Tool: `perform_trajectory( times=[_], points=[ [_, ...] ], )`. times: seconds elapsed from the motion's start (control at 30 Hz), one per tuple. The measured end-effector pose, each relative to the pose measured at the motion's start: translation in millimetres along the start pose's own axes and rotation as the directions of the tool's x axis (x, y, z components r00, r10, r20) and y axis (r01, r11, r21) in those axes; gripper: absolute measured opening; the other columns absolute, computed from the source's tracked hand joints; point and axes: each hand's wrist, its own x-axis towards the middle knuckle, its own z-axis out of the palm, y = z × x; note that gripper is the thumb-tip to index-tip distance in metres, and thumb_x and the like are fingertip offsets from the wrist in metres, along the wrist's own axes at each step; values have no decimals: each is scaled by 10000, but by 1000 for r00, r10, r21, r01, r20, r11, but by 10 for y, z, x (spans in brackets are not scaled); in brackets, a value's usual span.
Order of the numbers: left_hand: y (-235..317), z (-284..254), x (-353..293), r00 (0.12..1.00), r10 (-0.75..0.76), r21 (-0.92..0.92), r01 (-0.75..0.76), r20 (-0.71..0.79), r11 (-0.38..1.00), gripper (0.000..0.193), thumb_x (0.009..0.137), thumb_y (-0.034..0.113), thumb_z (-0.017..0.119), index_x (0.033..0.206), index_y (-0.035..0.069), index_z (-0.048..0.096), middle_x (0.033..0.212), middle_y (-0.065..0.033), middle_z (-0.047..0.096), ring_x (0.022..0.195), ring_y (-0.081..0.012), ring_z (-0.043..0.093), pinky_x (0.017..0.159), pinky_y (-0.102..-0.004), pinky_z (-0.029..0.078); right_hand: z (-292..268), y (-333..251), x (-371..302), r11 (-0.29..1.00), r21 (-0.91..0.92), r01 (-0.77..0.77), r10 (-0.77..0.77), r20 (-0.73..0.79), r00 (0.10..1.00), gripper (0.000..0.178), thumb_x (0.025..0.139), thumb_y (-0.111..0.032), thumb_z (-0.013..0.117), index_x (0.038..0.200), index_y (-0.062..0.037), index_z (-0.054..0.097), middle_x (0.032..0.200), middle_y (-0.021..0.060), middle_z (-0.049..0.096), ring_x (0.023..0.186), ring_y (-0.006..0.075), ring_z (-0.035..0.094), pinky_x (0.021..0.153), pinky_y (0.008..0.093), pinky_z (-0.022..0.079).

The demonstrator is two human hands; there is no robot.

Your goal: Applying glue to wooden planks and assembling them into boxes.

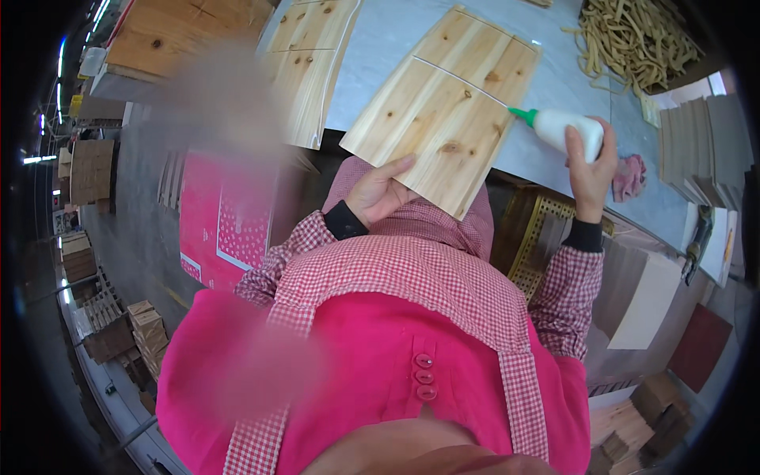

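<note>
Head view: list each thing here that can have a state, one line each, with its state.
wooden board: flat on the table, near end overhanging the edge, steadied underneath.
glue bottle: tipped sideways, green nozzle at the board's right edge.
left hand: holding the board's near end.
right hand: closed around the glue bottle.
pink rag: crumpled on the table.

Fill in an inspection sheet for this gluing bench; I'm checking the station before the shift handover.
Surface: pale grey bench top, partly bare.
Job's things: wooden panel overhanging the bench's near edge; white glue bottle, green nozzle at the panel's right edge.
Clutter: pile of tan strips, pink rag, grey board stack, second wooden panel.
Grips: left hand holds the panel's near edge; right hand holds the bottle.
Cables: nothing seen.
Surroundings: wood stacks on the floor, pink sheet.
</note>
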Motion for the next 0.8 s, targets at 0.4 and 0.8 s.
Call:
perform_trajectory(
  times=[0.4,0.8],
  points=[
    [12,-27,-24,996,45,-40,-42,76,998,561,929,107,552,1419,25,292,1395,-163,438,1289,-288,448,1070,-471,386,154,195,387,748,649,-140,430,-312,847,315,872,-256,678,968,-5,515,723,67,584,435,103,503,353,225,348],
    [53,3,-39,1000,17,-68,-17,-7,998,584,926,93,550,1436,58,267,1408,-155,424,1291,-296,445,1069,-486,385,308,422,901,841,475,-259,449,-347,823,320,857,-284,696,923,-15,537,675,54,581,411,88,486,332,225,340]
  ],
)
